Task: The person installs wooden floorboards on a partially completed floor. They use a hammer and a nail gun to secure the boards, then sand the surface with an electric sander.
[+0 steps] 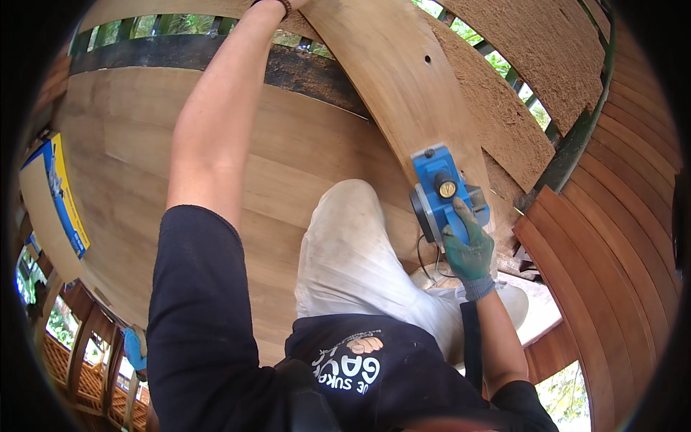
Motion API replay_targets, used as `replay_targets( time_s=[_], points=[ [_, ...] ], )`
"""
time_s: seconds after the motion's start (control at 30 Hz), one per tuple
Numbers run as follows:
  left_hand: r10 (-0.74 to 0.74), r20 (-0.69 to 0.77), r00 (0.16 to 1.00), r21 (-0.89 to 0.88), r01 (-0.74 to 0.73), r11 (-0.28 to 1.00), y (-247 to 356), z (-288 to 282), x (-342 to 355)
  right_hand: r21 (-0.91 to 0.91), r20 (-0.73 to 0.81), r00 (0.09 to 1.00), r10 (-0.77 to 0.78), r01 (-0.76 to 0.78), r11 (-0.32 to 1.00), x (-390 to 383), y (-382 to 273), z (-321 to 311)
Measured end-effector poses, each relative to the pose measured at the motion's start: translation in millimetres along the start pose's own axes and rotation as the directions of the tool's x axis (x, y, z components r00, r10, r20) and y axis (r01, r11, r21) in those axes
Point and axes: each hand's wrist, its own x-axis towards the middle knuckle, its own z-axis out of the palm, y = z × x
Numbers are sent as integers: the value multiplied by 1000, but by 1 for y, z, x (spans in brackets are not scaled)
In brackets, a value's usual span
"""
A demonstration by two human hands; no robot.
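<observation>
My right hand, in a green and grey glove, is closed around the rear handle of a blue electric planer. The planer sits on the lower end of a long, smooth wooden board with a dark hole in it. A black cord hangs by the planer. My left arm stretches up to the board's far end. Only a sliver of my left hand shows past a dark wrist band at the top edge, and its fingers are out of sight.
Wood shavings cover the planks at upper right. Below the board lies a wide wooden panel, with a dark beam beyond it. Reddish slats curve along the right. A blue and yellow carton is at left.
</observation>
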Motion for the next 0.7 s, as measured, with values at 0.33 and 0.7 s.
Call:
replay_targets(
  time_s=[0.33,0.7],
  points=[
    [-61,22,998,-108,63,992,5,-31,11,-108,-128,953,-276,263,959,124,-98,19],
    [-70,95,993,-150,84,985,-7,-9,26,-138,-84,988,-129,117,983,252,-187,39]
  ],
)
